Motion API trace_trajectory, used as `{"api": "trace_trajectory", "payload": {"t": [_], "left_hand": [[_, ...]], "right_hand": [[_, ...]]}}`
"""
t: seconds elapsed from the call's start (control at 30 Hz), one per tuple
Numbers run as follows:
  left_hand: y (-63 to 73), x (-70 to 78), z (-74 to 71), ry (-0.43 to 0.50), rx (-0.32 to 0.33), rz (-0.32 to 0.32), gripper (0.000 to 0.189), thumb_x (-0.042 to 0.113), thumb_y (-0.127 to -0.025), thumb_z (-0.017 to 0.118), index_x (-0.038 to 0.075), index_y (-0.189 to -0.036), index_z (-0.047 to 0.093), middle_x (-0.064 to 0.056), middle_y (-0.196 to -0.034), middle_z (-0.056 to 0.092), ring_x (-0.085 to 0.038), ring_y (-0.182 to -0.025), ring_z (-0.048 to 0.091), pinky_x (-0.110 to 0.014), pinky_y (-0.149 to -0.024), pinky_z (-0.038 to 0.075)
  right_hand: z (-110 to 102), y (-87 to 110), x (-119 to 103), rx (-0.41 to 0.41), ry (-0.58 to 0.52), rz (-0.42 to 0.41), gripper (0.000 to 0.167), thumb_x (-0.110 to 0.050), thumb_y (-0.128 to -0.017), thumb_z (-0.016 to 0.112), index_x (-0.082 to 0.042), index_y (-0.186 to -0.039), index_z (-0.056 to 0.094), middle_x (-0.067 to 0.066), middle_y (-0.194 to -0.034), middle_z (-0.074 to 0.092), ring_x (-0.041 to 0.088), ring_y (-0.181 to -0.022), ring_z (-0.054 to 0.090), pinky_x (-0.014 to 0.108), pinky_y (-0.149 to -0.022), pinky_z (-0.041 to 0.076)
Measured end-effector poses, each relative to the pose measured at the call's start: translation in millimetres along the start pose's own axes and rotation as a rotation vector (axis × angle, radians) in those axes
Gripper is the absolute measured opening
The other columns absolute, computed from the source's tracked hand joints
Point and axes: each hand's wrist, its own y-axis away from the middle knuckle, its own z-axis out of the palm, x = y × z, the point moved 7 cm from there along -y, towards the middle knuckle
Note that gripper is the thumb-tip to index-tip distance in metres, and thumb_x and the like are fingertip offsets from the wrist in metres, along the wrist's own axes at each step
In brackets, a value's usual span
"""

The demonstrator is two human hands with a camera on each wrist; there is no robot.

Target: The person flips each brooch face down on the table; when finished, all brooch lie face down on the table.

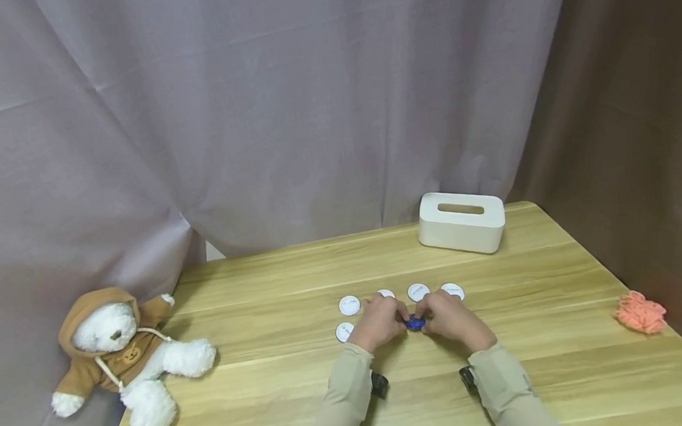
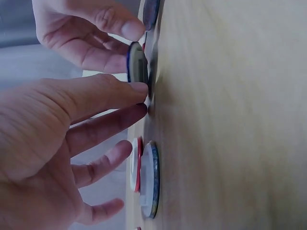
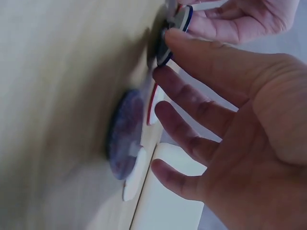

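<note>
Between my two hands, tilted on its edge close over the table, is a small round blue disc (image 1: pixel 414 323) with a pale back and dark rim. My left hand (image 1: pixel 378 322) pinches one side of the disc (image 2: pixel 138 62) between thumb and index finger, its other fingers spread loose. My right hand (image 1: pixel 450 316) pinches the opposite side, fingertips on the rim (image 3: pixel 165 50). Around the hands lie several white-faced discs, one left of the left hand (image 1: pixel 344 332) and another just beyond the right hand (image 1: pixel 452 291). Part of one white disc (image 1: pixel 386 293) is hidden behind the left hand.
The wooden table (image 1: pixel 257 372) carries a white tissue box (image 1: pixel 462 223) at the back right. A white teddy bear (image 1: pixel 122 353) in a brown hoodie sits at the left edge. Coral yarn (image 1: pixel 640 312) lies by the right edge. Grey curtain (image 1: pixel 290 125) hangs behind.
</note>
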Motion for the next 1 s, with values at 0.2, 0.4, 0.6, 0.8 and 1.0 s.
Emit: {"api": "trace_trajectory", "payload": {"t": [0.2,0.4,0.6,0.8,1.0], "left_hand": [[1.2,-1.5,-7.8,-0.005,0.030,0.013,0.010,0.015,-0.079,0.084,0.019,-0.086,0.078,0.009,-0.088,0.073,-0.013,-0.085,0.058,-0.050,-0.089,0.039],[2.0,-4.3,-13.4,0.029,0.044,0.016,0.007,0.013,-0.082,0.081,0.018,-0.086,0.078,0.009,-0.085,0.073,-0.012,-0.084,0.060,-0.045,-0.084,0.037],[1.6,-5.6,-14.8,0.038,0.065,0.026,0.004,0.016,-0.084,0.081,0.019,-0.084,0.079,0.011,-0.083,0.074,-0.010,-0.086,0.065,-0.048,-0.085,0.038],[1.6,-5.7,-14.5,0.050,0.063,0.019,0.003,0.018,-0.083,0.081,0.020,-0.083,0.078,0.011,-0.083,0.075,-0.008,-0.085,0.065,-0.043,-0.084,0.037],[3.1,-4.8,-12.5,0.061,0.052,0.009,0.008,0.013,-0.081,0.082,0.019,-0.083,0.077,0.011,-0.079,0.073,-0.006,-0.082,0.062,-0.045,-0.085,0.038]], "right_hand": [[-5,-1.6,1,-0.035,-0.020,0.029,0.013,-0.007,-0.078,0.079,-0.018,-0.082,0.075,-0.011,-0.070,0.066,0.013,-0.071,0.056,0.047,-0.077,0.037],[-11,-3.1,-4,-0.015,-0.035,0.020,0.009,-0.006,-0.082,0.076,-0.015,-0.085,0.075,-0.010,-0.074,0.068,0.013,-0.070,0.053,0.048,-0.076,0.033],[-12,-5.8,-9,-0.002,-0.088,-0.011,0.016,0.002,-0.076,0.074,-0.013,-0.076,0.068,-0.009,-0.066,0.063,0.012,-0.065,0.051,0.038,-0.068,0.040],[-9,-8.7,-10,0.020,-0.107,-0.021,0.022,0.008,-0.069,0.070,-0.013,-0.073,0.065,-0.008,-0.061,0.057,0.010,-0.061,0.049,0.034,-0.061,0.041],[-4,-10.1,-8,0.045,-0.088,-0.020,0.027,0.010,-0.063,0.072,-0.013,-0.073,0.064,-0.009,-0.061,0.054,0.008,-0.058,0.047,0.031,-0.058,0.041]]}}
